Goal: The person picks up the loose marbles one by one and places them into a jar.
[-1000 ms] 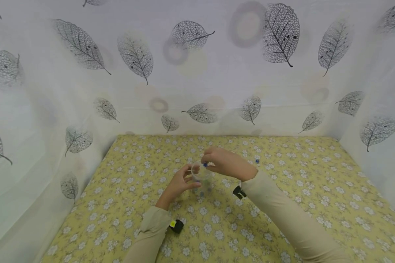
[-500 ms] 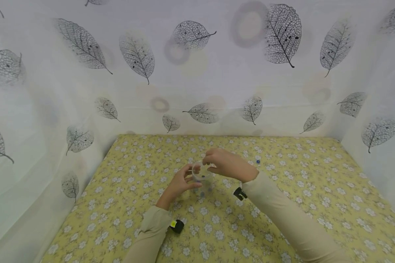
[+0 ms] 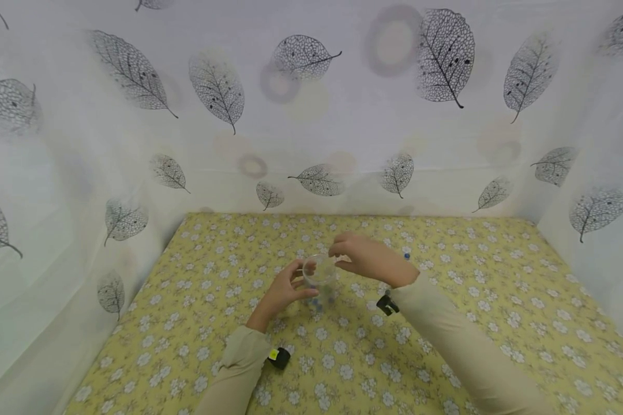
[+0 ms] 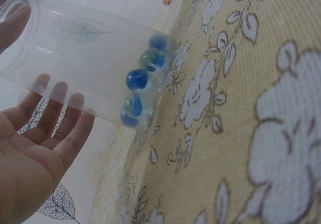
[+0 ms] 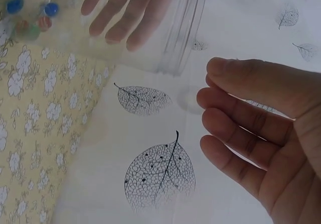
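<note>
No txt, brand, nos. or signs legible.

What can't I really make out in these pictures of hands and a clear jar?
- How many marbles there are: in the left wrist view, some overlap at the bottom of the jar.
- Their colors in the head view: too small and blurred through the jar's wall.
- What the blue speck is: too small in the head view.
- The right hand's wrist: cut off by the frame edge in the right wrist view.
</note>
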